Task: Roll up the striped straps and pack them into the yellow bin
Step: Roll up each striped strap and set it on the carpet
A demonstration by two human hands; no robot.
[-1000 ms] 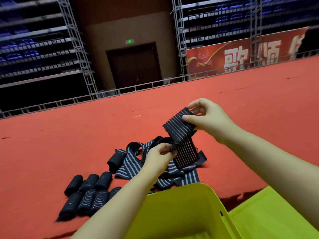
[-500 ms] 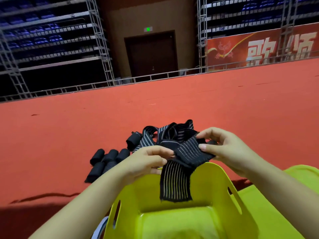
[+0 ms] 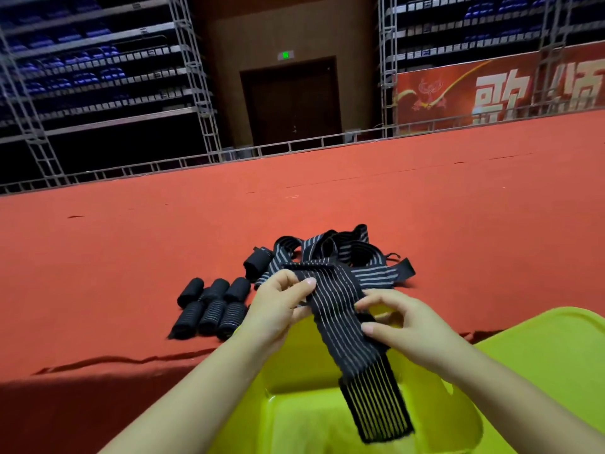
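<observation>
A black striped strap (image 3: 340,309) hangs unrolled between both hands at the centre of the view, its loose lower end (image 3: 376,404) dropping toward 5 o'clock over the open mouth of the yellow bin (image 3: 465,417), which fills the 6 o'clock edge. The left hand (image 3: 278,306) pinches the strap's upper edge between thumb and curled fingers at about 9 o'clock of the strap, and the right hand (image 3: 396,319) pinches its other edge at 3 o'clock, fingers bent round the fabric (both grips closed on the same strap). Just beyond the hands, toward 12 o'clock, lies a tangled heap of unrolled straps (image 3: 337,253) on the red carpet (image 3: 131,257). At 9 o'clock from the hands, a cluster of rolled straps (image 3: 212,306) lies side by side in two rows, with one more roll (image 3: 257,263) next to the heap. A second yellow bin or lid (image 3: 556,342) shows at 4 o'clock. Far off at 12 o'clock stand a dark door (image 3: 291,103), metal scaffolding (image 3: 196,77) and a red banner (image 3: 497,90)
</observation>
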